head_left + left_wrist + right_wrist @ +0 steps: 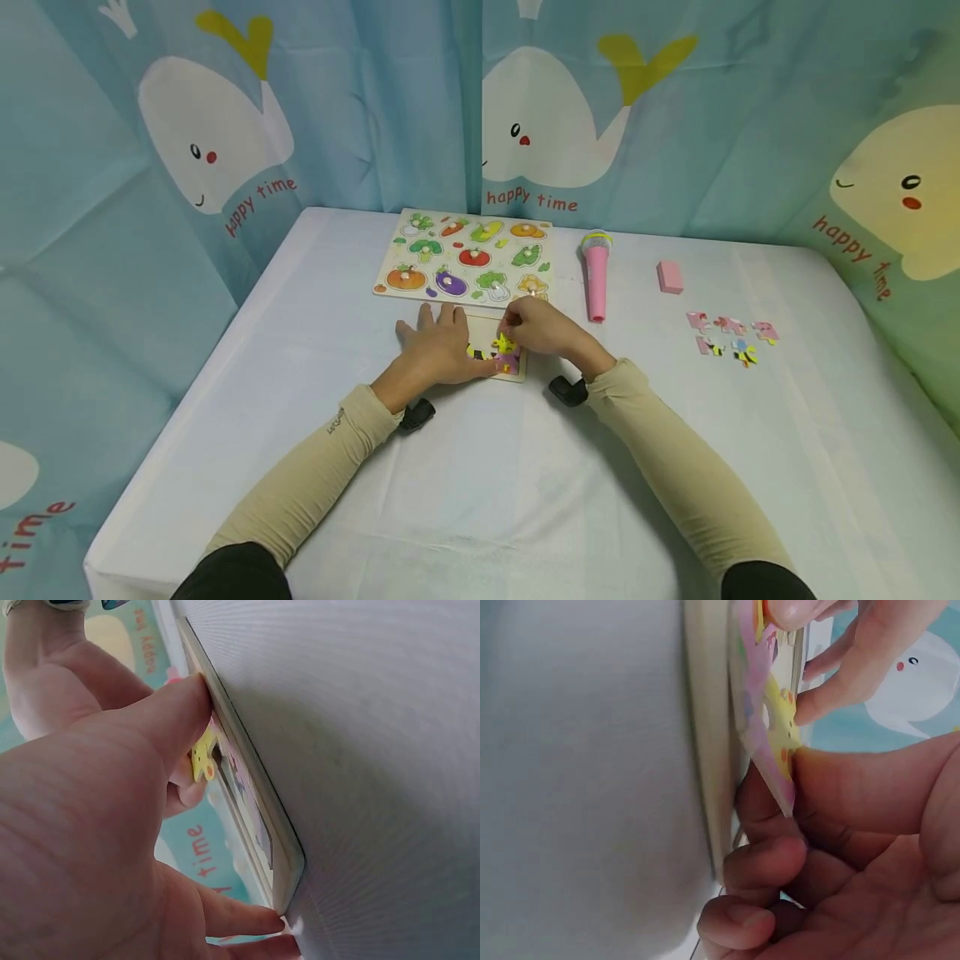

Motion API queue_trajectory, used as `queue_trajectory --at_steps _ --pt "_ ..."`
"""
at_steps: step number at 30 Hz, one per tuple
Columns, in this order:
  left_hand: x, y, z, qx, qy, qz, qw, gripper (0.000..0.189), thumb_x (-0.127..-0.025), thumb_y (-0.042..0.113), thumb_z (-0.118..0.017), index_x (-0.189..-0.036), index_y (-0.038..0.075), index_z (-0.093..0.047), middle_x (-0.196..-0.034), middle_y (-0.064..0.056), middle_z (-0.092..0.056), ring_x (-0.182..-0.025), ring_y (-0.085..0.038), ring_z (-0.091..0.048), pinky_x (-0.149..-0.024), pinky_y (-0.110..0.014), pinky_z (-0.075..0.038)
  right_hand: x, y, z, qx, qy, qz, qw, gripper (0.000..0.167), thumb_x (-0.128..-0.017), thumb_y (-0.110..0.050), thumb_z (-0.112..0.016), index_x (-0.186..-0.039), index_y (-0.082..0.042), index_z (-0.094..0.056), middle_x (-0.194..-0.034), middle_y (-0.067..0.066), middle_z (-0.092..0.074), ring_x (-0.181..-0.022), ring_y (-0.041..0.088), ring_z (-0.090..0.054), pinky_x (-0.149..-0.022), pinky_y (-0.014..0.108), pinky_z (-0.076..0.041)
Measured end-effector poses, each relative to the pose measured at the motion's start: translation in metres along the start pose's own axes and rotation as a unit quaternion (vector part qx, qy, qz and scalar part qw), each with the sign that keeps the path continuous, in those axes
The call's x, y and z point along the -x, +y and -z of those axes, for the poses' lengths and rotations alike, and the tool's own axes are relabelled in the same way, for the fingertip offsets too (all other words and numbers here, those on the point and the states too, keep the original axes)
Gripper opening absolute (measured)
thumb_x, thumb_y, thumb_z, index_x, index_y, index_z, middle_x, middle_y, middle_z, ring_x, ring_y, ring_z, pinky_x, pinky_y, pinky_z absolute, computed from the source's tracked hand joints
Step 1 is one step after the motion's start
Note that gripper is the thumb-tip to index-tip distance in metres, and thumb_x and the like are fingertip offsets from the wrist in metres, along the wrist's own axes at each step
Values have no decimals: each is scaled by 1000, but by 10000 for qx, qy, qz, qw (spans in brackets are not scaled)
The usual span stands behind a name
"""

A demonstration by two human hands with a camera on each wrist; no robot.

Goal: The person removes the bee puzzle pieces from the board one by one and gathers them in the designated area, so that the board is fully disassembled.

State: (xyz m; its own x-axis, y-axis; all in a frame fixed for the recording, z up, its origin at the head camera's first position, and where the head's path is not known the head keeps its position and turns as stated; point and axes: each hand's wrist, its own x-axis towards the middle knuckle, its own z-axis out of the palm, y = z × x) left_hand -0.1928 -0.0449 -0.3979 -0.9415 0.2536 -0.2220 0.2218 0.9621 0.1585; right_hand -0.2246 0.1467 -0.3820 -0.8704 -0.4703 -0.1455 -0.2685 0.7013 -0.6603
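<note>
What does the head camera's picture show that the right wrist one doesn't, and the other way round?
Only the head view shows the pink toy microphone, the small pink rectangular block and the loose, colourful flat puzzle pieces on the right.

Only the right wrist view shows clearly the orange spots on the yellow, flat puzzle piece, and the thumb and curled fingers of the right hand pinching it.

Both show that hand, the left hand, the pale, flat puzzle board, the white cloth and the blue curtain printed with white whales.
</note>
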Motion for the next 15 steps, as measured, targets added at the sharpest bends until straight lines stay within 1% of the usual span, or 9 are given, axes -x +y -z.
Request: queue_trajectory --at_steps 5,9,12,15 --pt "0 -1 0 -22 60 -27 10000 116 -87 82 -66 -160 -2 -39 -160 -18 -40 -151 -49 -27 -107 -79 -30 -3 -2 0 -74 -13 -68 9999 11 -101 0 -62 -95 4 -70 -83 7 -60 -73 17 -53 -70 31 -43" --pt "-1 -1 1 18 74 -91 9999 116 -87 83 -66 -160 -3 -40 -159 -19 -40 -151 -49 -28 -107 -80 -31 -1 1 2 -198 -19 -107 9997 12 -102 -2 -62 -96 3 -70 -84 7 -61 -75 18 -53 -73 33 -44" --pt "-1 -5 3 196 -11 -195 9996 117 -86 84 -65 -160 -3 -38 -162 -19 -38 -152 -50 -25 -108 -81 -28 1 3 3 -269 -18 -115 9996 12 -103 -4 -61 -97 2 -70 -87 7 -63 -78 18 -54 -75 34 -44" --pt "-2 -15 6 442 -205 -357 9982 117 -86 83 -67 -163 1 -37 -166 -18 -33 -155 -48 -21 -110 -81 -23 3 4 4 -428 -75 -139 9990 12 -104 -3 -60 -99 3 -70 -88 8 -63 -78 18 -54 -75 33 -44"
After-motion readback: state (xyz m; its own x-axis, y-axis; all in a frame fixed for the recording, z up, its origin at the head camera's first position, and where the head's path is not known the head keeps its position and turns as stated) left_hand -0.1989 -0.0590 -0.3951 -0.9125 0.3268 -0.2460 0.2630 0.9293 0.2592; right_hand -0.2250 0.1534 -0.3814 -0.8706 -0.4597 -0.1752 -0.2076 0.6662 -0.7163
